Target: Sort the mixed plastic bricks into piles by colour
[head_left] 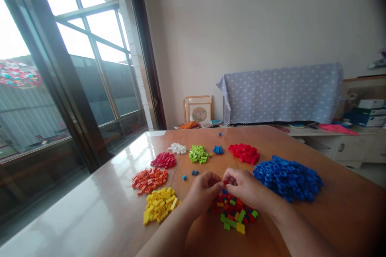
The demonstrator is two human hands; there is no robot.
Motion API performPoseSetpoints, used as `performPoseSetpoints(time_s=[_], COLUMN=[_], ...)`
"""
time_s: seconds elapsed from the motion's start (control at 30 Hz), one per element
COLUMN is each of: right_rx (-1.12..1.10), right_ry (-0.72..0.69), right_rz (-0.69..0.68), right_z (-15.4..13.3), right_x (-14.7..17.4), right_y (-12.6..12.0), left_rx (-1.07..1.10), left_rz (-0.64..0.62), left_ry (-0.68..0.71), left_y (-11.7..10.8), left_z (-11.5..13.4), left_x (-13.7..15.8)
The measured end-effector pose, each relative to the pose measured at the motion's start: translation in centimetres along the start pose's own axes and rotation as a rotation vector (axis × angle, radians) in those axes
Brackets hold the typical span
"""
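My left hand (205, 190) and my right hand (243, 185) meet fingertip to fingertip above a mixed pile of toy bricks (231, 211). A small red brick (224, 183) shows between the pinched fingers of both hands, mostly covered by them. Red, green, orange, yellow and blue pieces make up the mixed pile, partly hidden by my hands and wrists. Just right of my right wrist lies a large heap of blue bricks (288, 178). Left of my left forearm is a heap of yellow bricks (161, 205).
Sorted heaps curve around the wooden table (108, 213): orange bricks (149, 180), dark red bricks (163, 160), white bricks (177, 148), lime green bricks (199, 154), a small blue group (218, 150) and red bricks (244, 153). A loose blue piece (184, 177) lies nearer.
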State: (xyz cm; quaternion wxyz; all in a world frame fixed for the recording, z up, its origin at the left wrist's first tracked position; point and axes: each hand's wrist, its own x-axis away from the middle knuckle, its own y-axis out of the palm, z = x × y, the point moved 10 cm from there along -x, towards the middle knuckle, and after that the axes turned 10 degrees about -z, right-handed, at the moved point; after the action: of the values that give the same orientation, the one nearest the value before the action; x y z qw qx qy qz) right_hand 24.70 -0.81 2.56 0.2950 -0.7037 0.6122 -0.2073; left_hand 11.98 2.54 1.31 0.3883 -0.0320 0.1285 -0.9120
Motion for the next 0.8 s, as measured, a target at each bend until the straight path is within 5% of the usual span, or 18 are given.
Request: performPoseSetpoints(time_s=[0.4,0.8], right_rx=[0.053,0.159], right_ry=[-0.063,-0.072], right_rz=[0.098,0.225], right_z=[-1.2,-0.7], right_x=[0.0,0.0], right_y=[-0.8,-2.9], left_rx=[0.152,0.154], left_rz=[0.040,0.347], left_ry=[0.006,-0.004], left_y=[-1.0,-6.0], left_z=[-1.2,-0.1], left_x=[-0.5,0.5])
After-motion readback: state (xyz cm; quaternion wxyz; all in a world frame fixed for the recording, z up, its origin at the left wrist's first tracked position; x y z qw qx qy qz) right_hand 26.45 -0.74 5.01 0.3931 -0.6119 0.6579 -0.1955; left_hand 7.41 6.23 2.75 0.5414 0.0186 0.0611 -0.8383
